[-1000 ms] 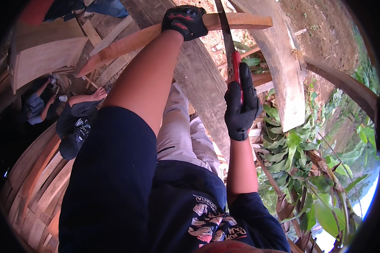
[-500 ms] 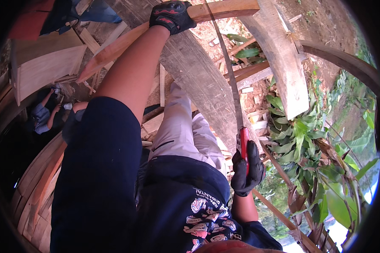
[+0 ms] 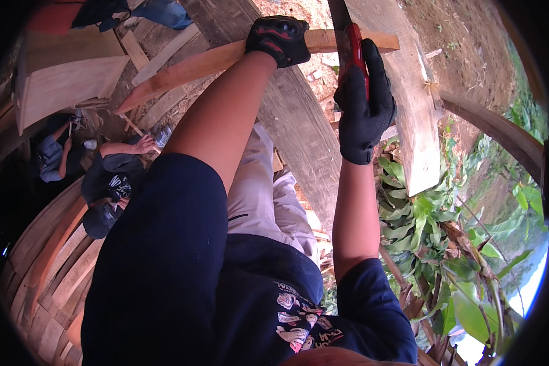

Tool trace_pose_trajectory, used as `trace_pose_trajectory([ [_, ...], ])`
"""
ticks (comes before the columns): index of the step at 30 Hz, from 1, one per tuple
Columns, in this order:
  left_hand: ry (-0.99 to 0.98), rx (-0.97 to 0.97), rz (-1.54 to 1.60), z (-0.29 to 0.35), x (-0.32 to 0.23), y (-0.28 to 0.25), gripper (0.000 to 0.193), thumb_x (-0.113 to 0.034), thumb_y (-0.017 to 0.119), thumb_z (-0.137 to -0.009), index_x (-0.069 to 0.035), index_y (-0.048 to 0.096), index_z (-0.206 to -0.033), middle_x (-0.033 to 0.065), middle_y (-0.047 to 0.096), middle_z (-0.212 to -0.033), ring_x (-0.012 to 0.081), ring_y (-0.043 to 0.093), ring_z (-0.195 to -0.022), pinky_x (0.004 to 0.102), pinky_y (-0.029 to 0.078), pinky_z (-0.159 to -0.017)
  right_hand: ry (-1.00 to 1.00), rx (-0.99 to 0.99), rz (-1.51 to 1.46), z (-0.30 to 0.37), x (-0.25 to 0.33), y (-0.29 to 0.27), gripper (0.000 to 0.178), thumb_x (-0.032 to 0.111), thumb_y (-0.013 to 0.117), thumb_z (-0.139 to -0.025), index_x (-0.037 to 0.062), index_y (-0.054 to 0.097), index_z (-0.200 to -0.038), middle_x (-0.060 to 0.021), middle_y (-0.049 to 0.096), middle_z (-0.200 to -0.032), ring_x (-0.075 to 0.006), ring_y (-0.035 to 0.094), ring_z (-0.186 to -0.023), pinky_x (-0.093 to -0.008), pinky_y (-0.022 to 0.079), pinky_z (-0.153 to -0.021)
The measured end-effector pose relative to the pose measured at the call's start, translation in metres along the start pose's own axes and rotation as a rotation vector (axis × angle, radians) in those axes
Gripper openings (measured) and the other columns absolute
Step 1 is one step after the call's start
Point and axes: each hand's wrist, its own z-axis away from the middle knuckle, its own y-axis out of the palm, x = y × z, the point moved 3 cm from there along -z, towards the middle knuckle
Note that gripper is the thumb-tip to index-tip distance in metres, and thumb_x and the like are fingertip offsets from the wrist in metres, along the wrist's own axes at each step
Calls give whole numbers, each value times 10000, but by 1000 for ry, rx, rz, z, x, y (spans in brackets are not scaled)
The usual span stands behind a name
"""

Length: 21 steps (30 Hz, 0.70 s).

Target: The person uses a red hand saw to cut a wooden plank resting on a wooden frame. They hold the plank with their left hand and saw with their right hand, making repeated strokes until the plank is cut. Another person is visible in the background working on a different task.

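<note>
A long curved piece of wood [image 3: 183, 79], tapering at its left end, lies across a wide weathered plank [image 3: 296, 116]. My left hand [image 3: 279, 41], in a black glove with red trim, grips it from above near the plank, its fingertips hidden. To the right, my right hand [image 3: 366, 110], also gloved in black, is closed around the red handle of a handsaw [image 3: 340, 15]. The saw's dark toothed blade points away from me, past the upper picture edge. Saw and curved wood cross just right of my left hand; whether the teeth touch it I cannot tell.
Another thick board [image 3: 418, 116] stands right of the saw, above broad-leaved plants [image 3: 421, 226]. Two people [image 3: 113, 177] [image 3: 58, 152] work at the left, near stacked curved timbers [image 3: 61, 262]. A pale wooden panel [image 3: 73, 85] and offcuts lie at upper left.
My right hand has pushed the handsaw far forward, bringing its handle up to the curved wood. My left hand stays on the wood; the view has shifted slightly.
</note>
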Motion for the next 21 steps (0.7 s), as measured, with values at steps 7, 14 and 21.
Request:
trace_pose_trajectory([
  [7,-10,-2,86,7,-1,-6,374,-310,680,-847,-186,800,-1178,130,811,-1162,312,780,-1112,466,604,-999,61,65,-16,-15,-12,24,483,268,675,-1078,82,657,-1522,-77,762,-943,-104,666,-695,-311,529,-642],
  [14,-30,33,50,0,-1,-2,362,-407,726,-854,-219,789,-1157,95,807,-1138,292,778,-1097,472,614,-973,132,61,-16,-9,-12,18,467,227,641,-1083,96,653,-1532,-95,779,-994,-122,679,-703,-326,545,-655],
  [21,-59,87,29,0,2,6,442,-525,767,-866,-259,757,-1220,51,791,-1186,272,752,-1165,467,605,-1010,158,77,138,31,7,-5,475,186,631,-1069,76,646,-1530,-193,794,-1235,-294,798,-986,-409,604,-830],
])
